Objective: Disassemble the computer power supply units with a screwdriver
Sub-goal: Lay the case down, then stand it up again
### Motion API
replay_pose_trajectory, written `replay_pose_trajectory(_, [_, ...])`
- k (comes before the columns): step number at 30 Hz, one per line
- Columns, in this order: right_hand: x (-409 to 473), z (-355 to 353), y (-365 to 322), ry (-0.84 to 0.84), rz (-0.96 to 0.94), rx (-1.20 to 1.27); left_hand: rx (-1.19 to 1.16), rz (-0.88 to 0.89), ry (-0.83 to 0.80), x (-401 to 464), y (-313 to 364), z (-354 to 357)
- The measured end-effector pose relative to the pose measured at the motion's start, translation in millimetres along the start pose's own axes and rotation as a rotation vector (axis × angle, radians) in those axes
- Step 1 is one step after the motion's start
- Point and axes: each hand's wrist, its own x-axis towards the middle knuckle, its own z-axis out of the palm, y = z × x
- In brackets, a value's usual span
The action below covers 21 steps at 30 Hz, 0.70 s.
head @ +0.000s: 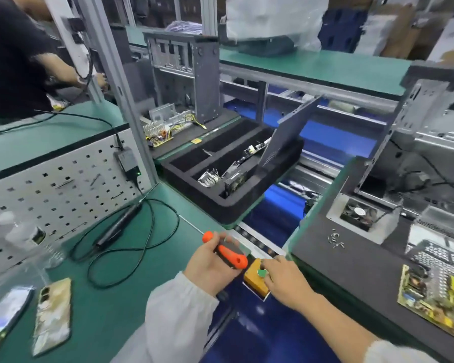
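Observation:
My left hand (210,267) grips an orange and black screwdriver (227,254) by its handle, the thin shaft pointing up-left over the green bench. My right hand (283,280) rests on a yellow switch box (254,282), fingers touching its green button (261,273). An opened power supply case (362,218) with a fan sits on the dark mat (338,258) to the right, loose screws (335,239) beside it. A circuit board (430,299) and a perforated metal cover (440,258) lie at the far right.
A black foam tray (231,203) holding parts sits on the conveyor ahead, with a leaning dark panel (286,132). An electric screwdriver (118,226) and its cable, two phones (54,314), and a pegboard (50,189) are at left. Another person (13,61) works at the far left.

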Motion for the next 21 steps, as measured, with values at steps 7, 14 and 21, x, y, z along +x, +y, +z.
replay_pose_trajectory(7, [12,42,-8,-0.132,0.147,-0.144,0.016,-0.104,0.028,29,22,-8])
replay_pose_trajectory(14, [14,48,2,-0.179,0.165,-0.238,0.049,-0.199,0.034,51,23,-10])
replay_pose_trajectory(21, [18,14,-16,-0.215,0.243,-0.115,0.149,-0.208,-0.039,62,8,2])
